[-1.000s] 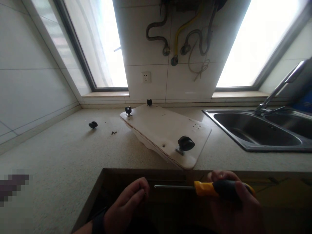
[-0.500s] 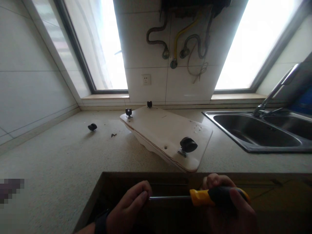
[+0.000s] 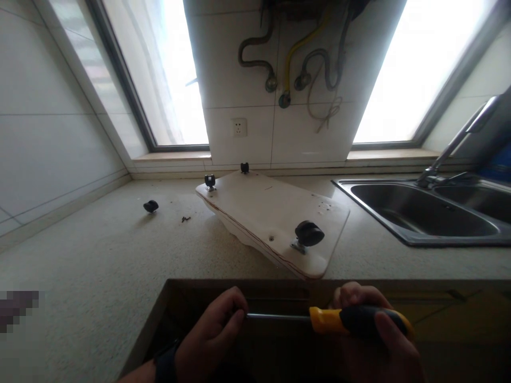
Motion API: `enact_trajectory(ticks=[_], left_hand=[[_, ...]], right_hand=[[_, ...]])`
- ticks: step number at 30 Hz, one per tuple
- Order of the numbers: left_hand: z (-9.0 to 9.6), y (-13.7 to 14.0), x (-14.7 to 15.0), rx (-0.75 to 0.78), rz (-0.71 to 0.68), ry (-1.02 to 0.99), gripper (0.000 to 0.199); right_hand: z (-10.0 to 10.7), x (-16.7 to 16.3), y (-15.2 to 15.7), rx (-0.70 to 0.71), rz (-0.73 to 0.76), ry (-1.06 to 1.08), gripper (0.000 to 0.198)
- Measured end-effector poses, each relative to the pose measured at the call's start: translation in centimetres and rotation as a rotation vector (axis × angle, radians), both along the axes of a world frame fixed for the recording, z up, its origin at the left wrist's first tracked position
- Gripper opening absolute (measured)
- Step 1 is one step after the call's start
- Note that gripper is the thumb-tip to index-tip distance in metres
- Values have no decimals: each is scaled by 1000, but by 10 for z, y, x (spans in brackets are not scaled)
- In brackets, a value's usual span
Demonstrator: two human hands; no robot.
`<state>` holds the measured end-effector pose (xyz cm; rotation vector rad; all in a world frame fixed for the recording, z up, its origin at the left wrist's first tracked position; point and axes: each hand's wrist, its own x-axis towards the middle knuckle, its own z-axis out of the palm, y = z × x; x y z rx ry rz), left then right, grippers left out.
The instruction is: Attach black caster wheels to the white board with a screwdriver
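Note:
In front of the counter edge, my right hand (image 3: 383, 340) is wrapped around the yellow and black handle of a screwdriver (image 3: 361, 322). Its metal shaft points left, held level. My left hand (image 3: 219, 324) pinches at the shaft's end, and the fingers hide the tip; whether a small piece is held there too I cannot tell. Beyond both hands, a pale board (image 3: 255, 202) lies on the counter with a black caster (image 3: 309, 234) at its near right corner. Two more fitted casters, one (image 3: 209, 181) at the left corner and another (image 3: 245, 167) at the back, stand up from it.
A loose black caster (image 3: 150, 206) lies on the stone counter (image 3: 99, 250) at the left, with a few small screws (image 3: 186, 219) near it. A steel sink (image 3: 419, 210) with a tap (image 3: 455, 143) is set in at the right. Pipes (image 3: 287, 69) run down the tiled wall.
The view has tilted slightly. Both hands keep their hold on the screwdriver and have hardly moved; the board and casters are unchanged.

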<state>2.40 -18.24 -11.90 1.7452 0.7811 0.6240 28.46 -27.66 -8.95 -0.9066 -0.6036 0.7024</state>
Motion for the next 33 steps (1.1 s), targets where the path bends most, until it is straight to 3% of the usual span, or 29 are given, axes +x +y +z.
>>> enact_trajectory(ticks=[7, 10, 19, 27, 33], left_hand=[[-1, 2, 3, 76, -19, 86, 36], [0, 3, 2, 59, -26, 109, 38], [-7, 3, 4, -68, 23, 45, 42], [-26, 1, 9, -278, 127, -156, 36], [-11, -4, 28, -260, 222, -210, 43]], right_hand=[[0, 1, -5, 80, 103, -141, 20], [1, 0, -8, 114, 74, -198, 20], [-6, 12, -31, -47, -76, -388, 24], [-7, 11, -38, -46, 50, -270, 35], [-3, 18, -46, -53, 59, -224, 36]])
